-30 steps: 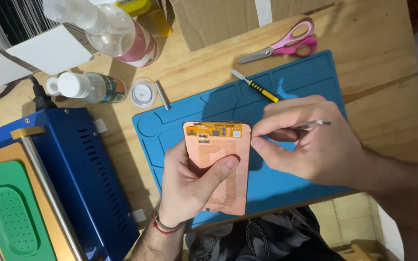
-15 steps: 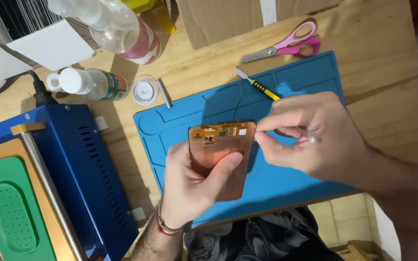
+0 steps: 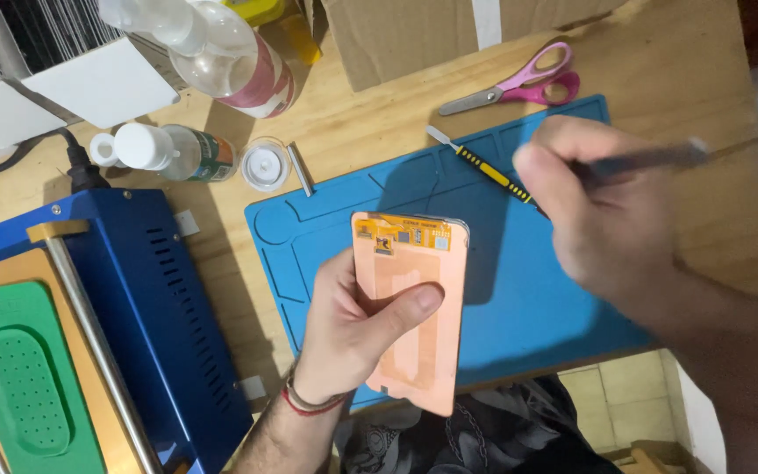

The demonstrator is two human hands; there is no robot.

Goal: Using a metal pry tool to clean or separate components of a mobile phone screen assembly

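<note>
On the far left of the counter (image 3: 677, 61) sits a blue machine (image 3: 146, 298) with a green padded plate (image 3: 19, 377) on top. Right of its upper corner lie a small white-capped bottle (image 3: 164, 151) on its side and a round clear lid (image 3: 265, 164), with a larger clear bottle (image 3: 221, 53) above them.

Right of the machine, a blue work mat (image 3: 519, 290) covers the counter. The left hand (image 3: 357, 329) comes up from the lower edge of the view, palm toward the camera, a red cord around the wrist. It is clamped on a phone screen panel (image 3: 414, 298): the thumb lies across the panel's coppery-orange back, the fingers wrapped behind its left edge. The panel is held above the mat, near the mat's middle. Its long axis runs nearly up and down in the view, slightly tilted, with the end carrying the small orange flex strip and chips pointing away from the person and the plain end toward the person's lap.

Right of the panel, the right hand (image 3: 603, 219) hovers blurred above the mat, apart from the panel, its fingers closed round a thin dark metal tool (image 3: 651, 160) whose shaft points right and slightly up. A yellow-and-black pry tool (image 3: 480, 162) lies on the mat, partly under that hand. Beyond the mat's top edge lie pink-handled scissors (image 3: 519, 83), next to a cardboard box (image 3: 432, 31).
</note>
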